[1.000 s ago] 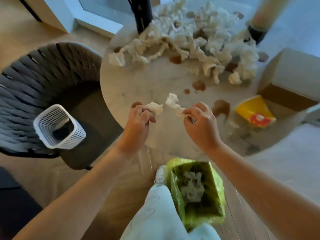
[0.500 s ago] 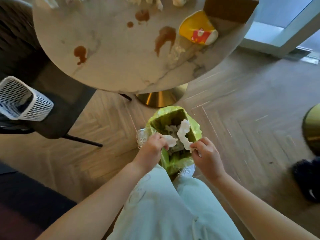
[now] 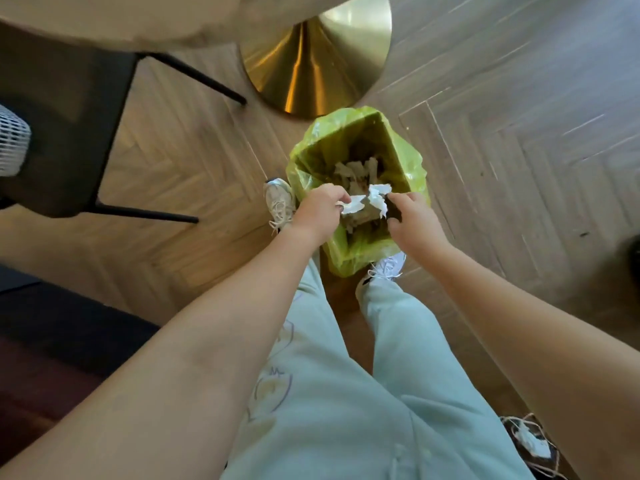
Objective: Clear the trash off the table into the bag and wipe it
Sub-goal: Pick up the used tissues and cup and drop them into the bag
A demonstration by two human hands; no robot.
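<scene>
A bin lined with a yellow-green bag (image 3: 412, 161) stands on the wood floor between my feet, with several crumpled tissues (image 3: 356, 169) inside. My left hand (image 3: 320, 206) pinches a white tissue scrap (image 3: 352, 204) over the bag's mouth. My right hand (image 3: 408, 216) pinches a second crumpled white tissue (image 3: 378, 198) beside it, also above the opening. Only the underside edge of the round table (image 3: 104, 19) shows at the top left; its top is out of sight.
The table's gold cone base (image 3: 315, 60) stands just beyond the bin. A dark chair (image 3: 65, 109) with thin black legs is at the left, with a white mesh basket (image 3: 12, 143) on it. A dark object with white bits (image 3: 530, 441) lies at the lower right.
The view tipped down from the tabletop to the floor. Both hands brought their tissue scraps from above the table down over the mouth of the bag.
</scene>
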